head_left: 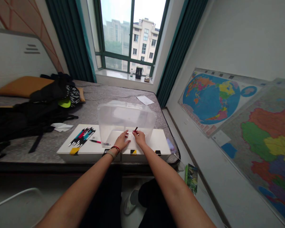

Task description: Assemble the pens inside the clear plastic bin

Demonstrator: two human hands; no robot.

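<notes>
My left hand point(122, 140) rests on the white board point(85, 151) at the near side of a clear plastic box point(125, 122), its fingers lying flat and holding nothing that I can see. My right hand point(139, 138) is just beside it, fingers pinched round a red pen point(135, 129) that points up and away. A bundle of several pens point(82, 136) lies on the board to the left, and one more red pen point(96, 141) lies between the bundle and my left hand.
The board sits on a grey bed point(38, 148). A black backpack point(30, 114) and an orange pillow point(21, 86) lie at left, white paper point(145, 100) beyond the box. Maps point(211, 98) lean on the right wall. A window point(130, 34) is ahead.
</notes>
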